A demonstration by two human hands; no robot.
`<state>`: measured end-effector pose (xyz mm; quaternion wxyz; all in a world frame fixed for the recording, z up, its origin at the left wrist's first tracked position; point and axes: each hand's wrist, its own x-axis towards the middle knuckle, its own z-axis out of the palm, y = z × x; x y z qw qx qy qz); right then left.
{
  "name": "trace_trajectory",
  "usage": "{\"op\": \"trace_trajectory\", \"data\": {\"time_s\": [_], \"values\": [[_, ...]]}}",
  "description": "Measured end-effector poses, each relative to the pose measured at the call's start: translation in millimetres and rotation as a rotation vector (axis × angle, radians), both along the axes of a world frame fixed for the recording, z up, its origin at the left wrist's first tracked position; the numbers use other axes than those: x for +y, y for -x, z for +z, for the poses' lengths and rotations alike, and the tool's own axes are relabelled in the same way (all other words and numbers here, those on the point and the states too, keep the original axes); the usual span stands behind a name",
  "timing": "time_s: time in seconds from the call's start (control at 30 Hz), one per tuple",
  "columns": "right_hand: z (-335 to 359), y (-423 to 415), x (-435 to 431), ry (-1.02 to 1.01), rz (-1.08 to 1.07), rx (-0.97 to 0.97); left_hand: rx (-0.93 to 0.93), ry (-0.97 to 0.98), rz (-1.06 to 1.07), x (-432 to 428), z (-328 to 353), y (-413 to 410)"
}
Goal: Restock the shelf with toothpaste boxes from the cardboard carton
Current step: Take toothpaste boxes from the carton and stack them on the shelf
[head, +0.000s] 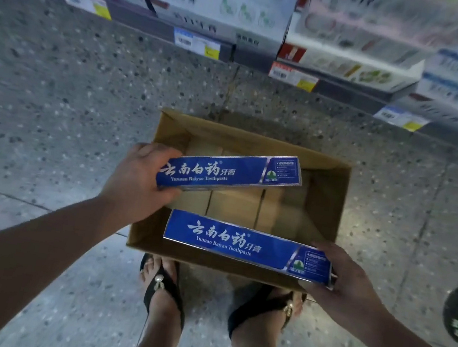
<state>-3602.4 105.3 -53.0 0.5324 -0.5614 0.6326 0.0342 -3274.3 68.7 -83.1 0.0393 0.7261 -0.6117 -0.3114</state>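
Head view: left hand (pixel 134 180) is clamped on one end of the upper toothpaste box (pixel 231 172), right hand (pixel 345 280) grips the end of the lower toothpaste box (pixel 246 246), both above the open carton (pixel 328 194) on the floor. Best bet: keep each box level, carry them to the shelf (pixel 350 87) ahead, labels facing out.

Light: dim, cool, bluish overall. Centre of frame sharpest; print on the two blue toothpaste boxes (pixel 230 175) reads clearly. Shelf (pixel 360 44) along the top edge is smeared and out of focus, labels unreadable. Wide-angle bending at the edges. Carton (pixel 328 194) interior shaded on its right wall. Soft pale sheen on the floor (pixel 53 105) near the feet (pixel 165 291).
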Motion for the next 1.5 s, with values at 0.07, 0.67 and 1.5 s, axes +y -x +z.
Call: {"op": "trace_trajectory", "data": {"time_s": [0.07,0.67,1.5], "values": [[45.9,-4.2,-6.5,0.016,0.024,-0.008,0.033,0.050,0.036,5.6,47.9,-9.3],[478.3,-96.7,-38.1,0.330,0.393,-0.271,-0.034,0.367,0.348,98.6,527.6,-84.2],[693.7,-501.6,31.5,0.381,0.932,-0.471,0.007,0.588,0.951,351.2,748.8,-407.3]]}}
